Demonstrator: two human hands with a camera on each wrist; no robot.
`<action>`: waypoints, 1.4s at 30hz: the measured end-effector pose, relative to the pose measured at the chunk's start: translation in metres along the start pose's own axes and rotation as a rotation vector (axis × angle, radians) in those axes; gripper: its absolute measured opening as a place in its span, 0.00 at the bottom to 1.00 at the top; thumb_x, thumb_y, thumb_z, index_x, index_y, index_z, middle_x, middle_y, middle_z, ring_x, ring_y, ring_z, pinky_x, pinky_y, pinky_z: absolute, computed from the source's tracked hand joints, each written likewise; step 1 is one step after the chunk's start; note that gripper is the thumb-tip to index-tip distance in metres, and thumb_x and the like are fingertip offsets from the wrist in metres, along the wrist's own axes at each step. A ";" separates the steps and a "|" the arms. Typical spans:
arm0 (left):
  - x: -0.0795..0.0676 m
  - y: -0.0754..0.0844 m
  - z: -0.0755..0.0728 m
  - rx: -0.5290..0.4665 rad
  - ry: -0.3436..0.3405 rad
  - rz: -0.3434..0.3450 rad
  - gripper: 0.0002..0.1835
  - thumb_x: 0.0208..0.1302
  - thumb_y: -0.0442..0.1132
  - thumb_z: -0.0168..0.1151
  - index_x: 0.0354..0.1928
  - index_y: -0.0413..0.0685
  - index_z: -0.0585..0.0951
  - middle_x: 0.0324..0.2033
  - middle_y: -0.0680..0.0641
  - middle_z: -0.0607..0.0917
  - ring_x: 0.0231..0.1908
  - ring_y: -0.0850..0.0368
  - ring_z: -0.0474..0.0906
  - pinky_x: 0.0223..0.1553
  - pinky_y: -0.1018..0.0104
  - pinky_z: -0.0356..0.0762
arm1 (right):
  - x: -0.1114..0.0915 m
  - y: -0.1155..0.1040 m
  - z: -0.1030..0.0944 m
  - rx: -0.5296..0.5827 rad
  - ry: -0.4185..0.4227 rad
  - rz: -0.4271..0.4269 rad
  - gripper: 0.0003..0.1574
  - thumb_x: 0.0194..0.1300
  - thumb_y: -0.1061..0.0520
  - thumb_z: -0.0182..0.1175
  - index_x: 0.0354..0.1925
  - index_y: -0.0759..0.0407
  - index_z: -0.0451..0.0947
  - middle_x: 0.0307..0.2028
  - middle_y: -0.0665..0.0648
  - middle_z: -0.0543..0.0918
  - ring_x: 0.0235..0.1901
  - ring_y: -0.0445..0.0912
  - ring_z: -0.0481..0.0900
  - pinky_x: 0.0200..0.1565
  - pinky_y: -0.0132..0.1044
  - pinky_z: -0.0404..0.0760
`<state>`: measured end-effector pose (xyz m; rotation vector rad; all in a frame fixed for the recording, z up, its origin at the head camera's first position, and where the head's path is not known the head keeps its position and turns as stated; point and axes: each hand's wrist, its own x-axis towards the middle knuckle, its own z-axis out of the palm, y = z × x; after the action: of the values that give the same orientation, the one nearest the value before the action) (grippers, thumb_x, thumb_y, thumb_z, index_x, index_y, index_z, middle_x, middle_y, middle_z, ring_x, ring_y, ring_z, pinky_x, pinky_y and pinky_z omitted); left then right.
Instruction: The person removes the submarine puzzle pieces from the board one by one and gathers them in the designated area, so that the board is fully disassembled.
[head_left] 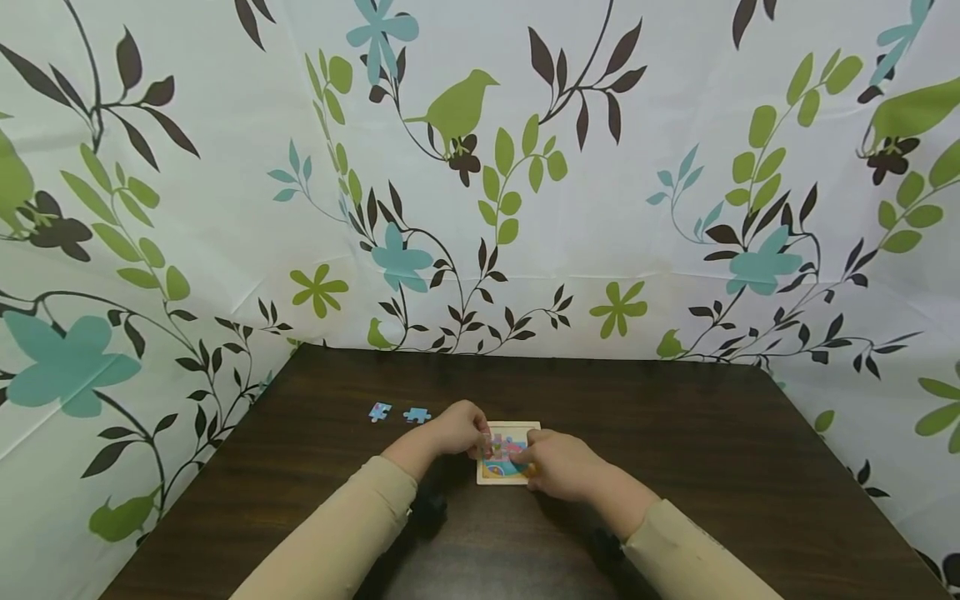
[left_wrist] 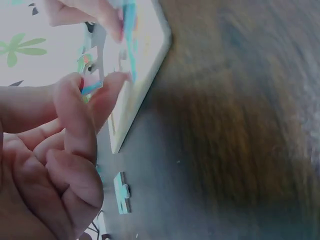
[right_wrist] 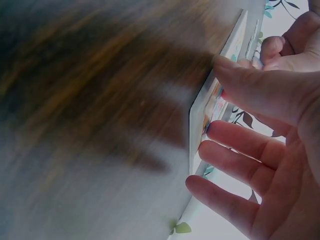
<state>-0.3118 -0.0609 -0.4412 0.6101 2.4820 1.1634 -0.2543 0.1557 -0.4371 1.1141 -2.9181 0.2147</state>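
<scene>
A small wooden jigsaw puzzle tray (head_left: 517,482) with a partly filled colourful picture lies on the dark table. At its left side, my left hand (head_left: 457,427) pinches a puzzle piece (left_wrist: 93,79) between thumb and index finger, just above the tray in the left wrist view. My right hand (head_left: 564,465) is at the tray's right edge, its thumb over the picture. In the right wrist view its fingers (right_wrist: 240,137) are extended and touch the tray's side. Part of the picture is hidden under both hands.
Two loose blue puzzle pieces, an outer piece (head_left: 379,412) and an inner piece (head_left: 417,415), lie left of the tray. Behind the table (head_left: 675,433) hangs a white curtain (head_left: 465,250) with leaves, flowers and birds.
</scene>
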 end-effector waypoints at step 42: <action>-0.094 -0.112 -0.120 0.015 0.326 -0.439 0.05 0.59 0.30 0.62 0.29 0.36 0.85 0.20 0.49 0.80 0.21 0.58 0.76 0.24 0.65 0.72 | -0.027 -0.031 0.001 0.103 -0.325 0.171 0.65 0.54 0.24 0.62 0.75 0.59 0.55 0.74 0.67 0.52 0.73 0.60 0.50 0.66 0.61 0.53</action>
<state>-0.3143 -0.2501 -0.4450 -0.1388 2.6956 1.1356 -0.2139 0.1506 -0.4354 0.9956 -3.3306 0.2047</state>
